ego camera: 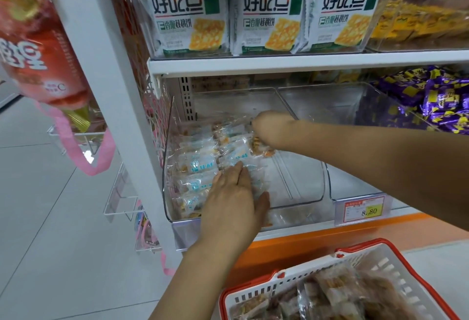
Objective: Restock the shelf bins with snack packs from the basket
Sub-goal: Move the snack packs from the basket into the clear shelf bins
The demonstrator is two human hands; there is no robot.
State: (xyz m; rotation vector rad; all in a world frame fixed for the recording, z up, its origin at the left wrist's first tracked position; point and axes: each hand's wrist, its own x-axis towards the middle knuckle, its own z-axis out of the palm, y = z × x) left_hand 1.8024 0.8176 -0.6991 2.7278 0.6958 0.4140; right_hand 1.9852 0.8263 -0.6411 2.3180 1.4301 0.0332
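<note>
While my left hand (232,200) lies flat over the front of the clear plastic bin (297,182), its fingers are straight and held close together, pressing on the snack packs (200,164) heaped inside. These packs, clear wrappers with pale blue-and-white labels and orange-brown contents, fill the left half of the bin; the bin's right half shows bare floor. My right hand (271,126) is farther back in the bin, at the rear edge of the heap, wrist toward the camera. Its fingers bend downward among the wrappers and are hidden behind the hand, so I cannot tell whether they clasp a pack. An orange-filled pack (262,150) lies just beneath the hand. My right forearm crosses over the bin's right wall.

Below and in front of the bin, to its right, stands the shopping basket (375,266), white lattice with a red rim. It holds brown snack packs (337,291), blurred. Just right of the bin sits a second clear bin (342,106), with a yellow price tag (361,209) reading 8.80 on its front. Farther right of the bin lie purple-wrapped sweets (436,101). On the shelf directly above the bin stand white-and-green cracker packs (266,20). Left of the bin rises a white shelf upright (101,91), and beyond it hangs a red bottle-shaped item (38,48) with a pink strap (99,164). Under the bin runs an orange base panel (304,241).
</note>
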